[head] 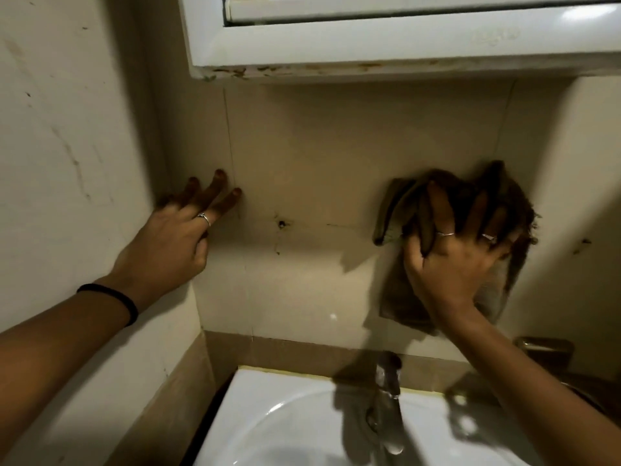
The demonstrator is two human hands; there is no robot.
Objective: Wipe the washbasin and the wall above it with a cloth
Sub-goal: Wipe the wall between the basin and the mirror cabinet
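A brown cloth [400, 210] is pressed flat against the beige tiled wall [319, 156] above the white washbasin [268, 415]. My right hand [453, 257] lies spread over the cloth with its fingers apart, holding it against the wall to the right of centre. My left hand [181, 230] rests on the wall near the left corner with fingers spread and nothing in it. A chrome tap [388, 391] rises at the back of the basin, below my right hand.
A white window frame [369, 42] juts out above the wiped tiles. The side wall [67, 146] on the left bears dark smears. A small hole with marks [281, 224] sits mid-wall. A brass-coloured object [544, 348] stands right of the basin.
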